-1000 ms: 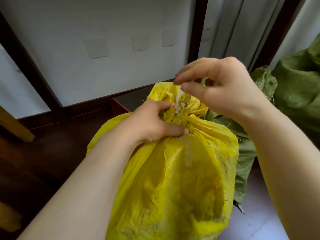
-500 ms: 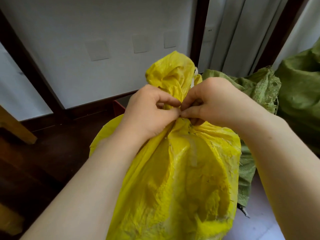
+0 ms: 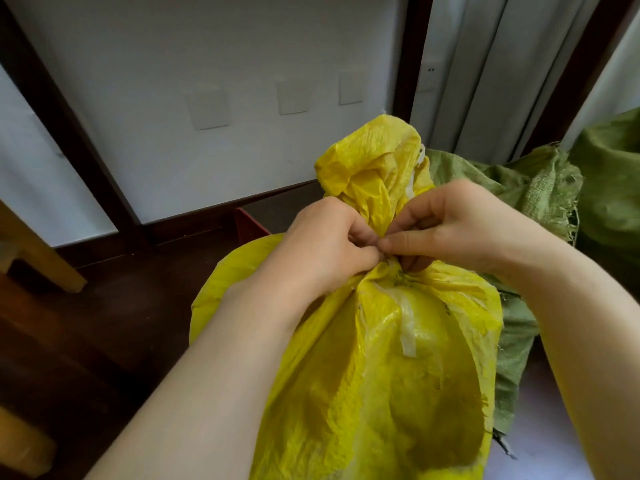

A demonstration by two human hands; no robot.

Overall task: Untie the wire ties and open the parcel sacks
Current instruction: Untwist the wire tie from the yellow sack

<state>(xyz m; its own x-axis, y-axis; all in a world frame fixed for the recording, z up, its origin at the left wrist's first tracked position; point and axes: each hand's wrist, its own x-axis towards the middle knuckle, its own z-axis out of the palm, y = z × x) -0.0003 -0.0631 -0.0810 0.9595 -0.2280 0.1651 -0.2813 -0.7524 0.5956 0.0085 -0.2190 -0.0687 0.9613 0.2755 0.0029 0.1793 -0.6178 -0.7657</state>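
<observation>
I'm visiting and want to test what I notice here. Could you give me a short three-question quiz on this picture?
1. True or false: both hands, the left hand and the right hand, pinch the gathered neck of the yellow woven plastic sack.
2. What lies right of it? A) green woven sacks B) a blue crate
3. What colour is the strip hanging down the yellow sack's front?

Key: 1 true; 2 A; 3 white.

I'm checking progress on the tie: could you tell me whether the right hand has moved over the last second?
Yes: the right hand has dropped from above the yellow sack to its neck.
</observation>
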